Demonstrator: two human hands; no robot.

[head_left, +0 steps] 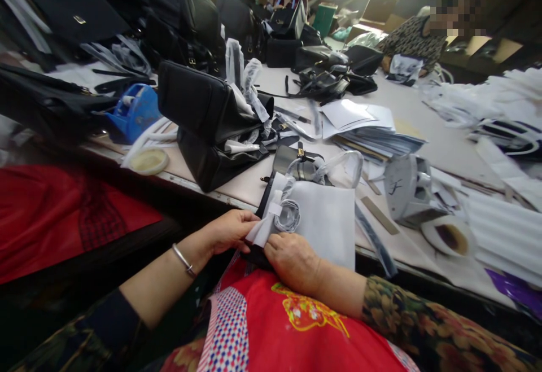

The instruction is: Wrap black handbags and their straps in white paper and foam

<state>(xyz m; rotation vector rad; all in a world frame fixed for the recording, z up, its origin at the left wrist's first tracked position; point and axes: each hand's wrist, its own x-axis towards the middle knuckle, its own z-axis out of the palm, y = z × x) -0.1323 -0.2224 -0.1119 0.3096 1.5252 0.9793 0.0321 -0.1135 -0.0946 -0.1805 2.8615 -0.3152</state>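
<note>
My left hand [228, 230] pinches the edge of a white foam wrap [326, 217] that covers a black handbag [298, 163] at the table's near edge. My right hand [292, 259] is closed on the same wrap's lower corner, right beside the left. A coiled strap in clear wrapping [288, 214] lies on the white sheet just above both hands. The bag's plastic-wrapped handle [339, 163] arches up behind it. A silver bangle [183, 259] sits on my left wrist.
A larger black handbag [207, 118] stuffed with paper stands to the left, near a blue tape dispenser [133, 112] and a tape roll [149, 161]. Paper stacks [368, 129], a white dispenser [409, 188] and foam sheets [503, 236] lie right. Two people sit at the far end.
</note>
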